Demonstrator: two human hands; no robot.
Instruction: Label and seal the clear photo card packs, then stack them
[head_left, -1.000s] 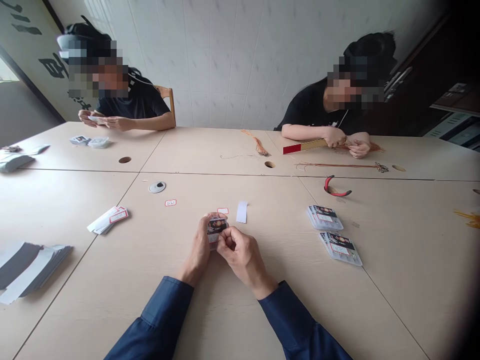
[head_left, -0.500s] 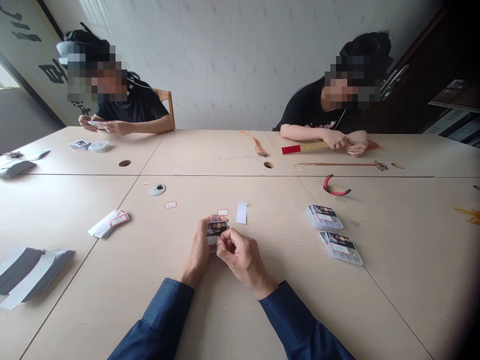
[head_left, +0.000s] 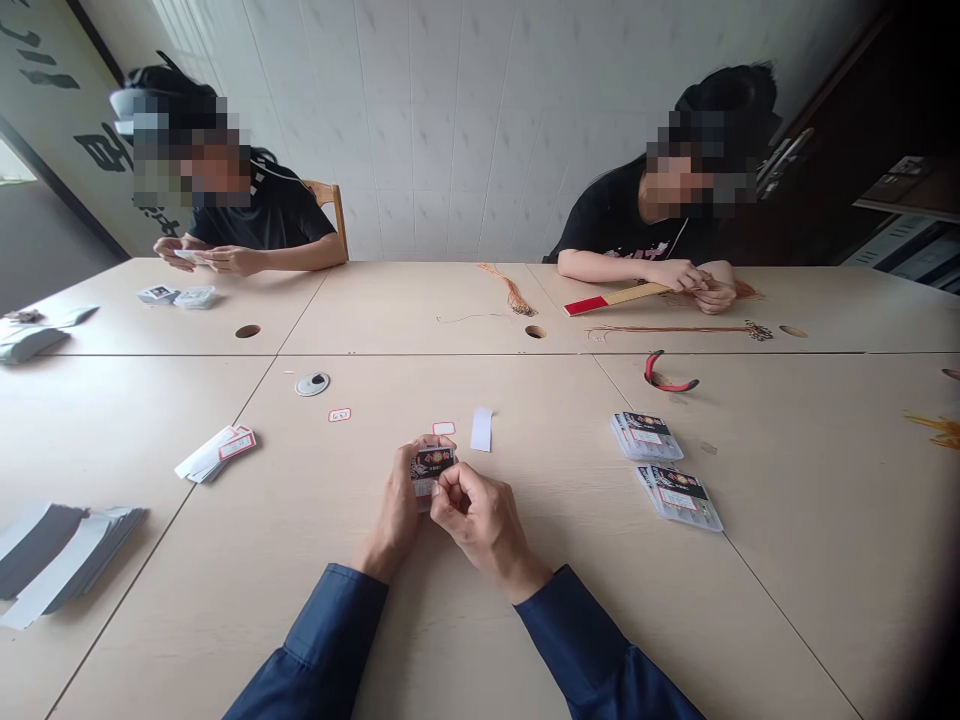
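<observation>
Left hand (head_left: 391, 515): clenched around the left side of a clear plastic packet (head_left: 431, 472), grasping it.
Right hand (head_left: 480, 522): curled in a tight pinch on the packet's lower right side, touching the left hand.
Packet: held between the hands, with a black-and-red card showing inside; whether it touched the surface (head_left: 787, 600) could not be told.
Just beyond the hands: a red-bordered label (head_left: 444, 428) and, beside it, a white paper slip (head_left: 481, 429).
To the right: two stacks of labelled packets (head_left: 660, 470), with red-handled pliers (head_left: 667, 371) farther off.
To the left: a bundle of red-bordered cards (head_left: 216, 454), then a pile of grey-and-white sleeves (head_left: 56, 562).
Far side: one co-worker's hands (head_left: 202, 259) held white cards; another co-worker's hands (head_left: 694, 285) gripped a red-tipped wooden strip (head_left: 615, 298) near a long cord (head_left: 679, 330).
</observation>
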